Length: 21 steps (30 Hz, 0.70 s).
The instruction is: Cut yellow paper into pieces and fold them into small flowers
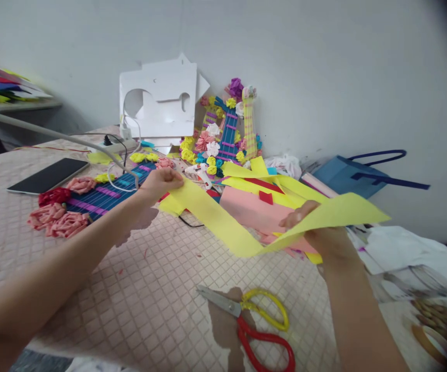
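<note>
A long yellow paper strip (219,219) hangs in a sagging curve between my two hands. One end is pinched in the closed fingers of my left hand (162,182). Farther along, my right hand (308,222) grips the same strip, and its loose end sticks out to the right past the wrist. Part of my right fingers is hidden behind the paper. Below, scissors (242,310) with one yellow and one red handle lie on the table, blades slightly apart. A white glue gun (200,173) rests beyond my left hand.
A blue paper guitar shape (109,194) with pink and red paper roses lies at left, near a dark tablet (48,175). Flower-covered guitar shapes (229,129) lean on the wall. Yellow and pink paper (242,204) is heaped behind; a blue bag (343,175) stands right.
</note>
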Each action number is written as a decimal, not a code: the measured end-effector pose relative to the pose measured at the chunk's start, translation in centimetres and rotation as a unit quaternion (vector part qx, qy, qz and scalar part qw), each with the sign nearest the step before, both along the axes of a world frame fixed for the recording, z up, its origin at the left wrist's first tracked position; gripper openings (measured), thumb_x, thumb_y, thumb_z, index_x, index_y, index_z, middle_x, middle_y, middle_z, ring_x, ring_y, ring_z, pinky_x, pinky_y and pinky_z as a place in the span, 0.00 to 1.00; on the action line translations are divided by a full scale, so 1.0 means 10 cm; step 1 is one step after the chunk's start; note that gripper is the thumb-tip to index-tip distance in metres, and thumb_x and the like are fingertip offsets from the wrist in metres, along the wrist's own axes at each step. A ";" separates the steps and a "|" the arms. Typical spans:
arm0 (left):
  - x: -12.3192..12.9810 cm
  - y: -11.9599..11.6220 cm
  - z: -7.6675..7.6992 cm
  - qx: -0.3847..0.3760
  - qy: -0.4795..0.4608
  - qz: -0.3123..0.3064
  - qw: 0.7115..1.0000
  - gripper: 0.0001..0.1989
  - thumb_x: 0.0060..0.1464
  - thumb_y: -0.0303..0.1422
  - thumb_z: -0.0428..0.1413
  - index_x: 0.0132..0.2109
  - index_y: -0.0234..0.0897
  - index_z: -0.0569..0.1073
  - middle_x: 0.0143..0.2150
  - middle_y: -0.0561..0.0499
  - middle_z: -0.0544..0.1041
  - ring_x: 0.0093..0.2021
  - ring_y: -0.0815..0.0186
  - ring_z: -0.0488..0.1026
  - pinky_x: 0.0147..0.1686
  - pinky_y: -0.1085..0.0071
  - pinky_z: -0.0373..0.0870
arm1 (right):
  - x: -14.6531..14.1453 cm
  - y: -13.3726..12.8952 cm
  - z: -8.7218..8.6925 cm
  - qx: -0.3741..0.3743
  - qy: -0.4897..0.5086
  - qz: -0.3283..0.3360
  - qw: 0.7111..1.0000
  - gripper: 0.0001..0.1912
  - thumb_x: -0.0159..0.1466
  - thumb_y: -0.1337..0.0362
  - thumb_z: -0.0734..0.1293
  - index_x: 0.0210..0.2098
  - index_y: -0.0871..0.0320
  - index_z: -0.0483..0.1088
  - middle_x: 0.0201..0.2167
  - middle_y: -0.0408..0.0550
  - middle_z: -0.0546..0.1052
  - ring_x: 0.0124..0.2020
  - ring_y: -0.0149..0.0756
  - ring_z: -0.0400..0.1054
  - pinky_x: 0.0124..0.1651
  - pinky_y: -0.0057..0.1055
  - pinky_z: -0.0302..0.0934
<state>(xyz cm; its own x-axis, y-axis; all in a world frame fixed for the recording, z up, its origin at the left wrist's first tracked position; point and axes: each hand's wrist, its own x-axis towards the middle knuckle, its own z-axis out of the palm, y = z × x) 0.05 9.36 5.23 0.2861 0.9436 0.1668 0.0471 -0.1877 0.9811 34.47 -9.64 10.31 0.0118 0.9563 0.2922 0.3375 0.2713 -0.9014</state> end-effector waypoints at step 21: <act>0.35 -0.71 0.23 0.045 0.090 -0.096 0.990 0.14 0.47 0.43 0.59 0.34 0.35 0.75 0.37 0.48 0.79 0.36 0.62 0.75 0.31 0.71 0.70 | -1.03 0.48 -0.36 -0.096 -0.138 0.125 0.978 0.17 0.59 0.51 0.67 0.39 0.58 0.68 0.38 0.48 0.73 0.40 0.40 0.68 0.38 0.34 0.65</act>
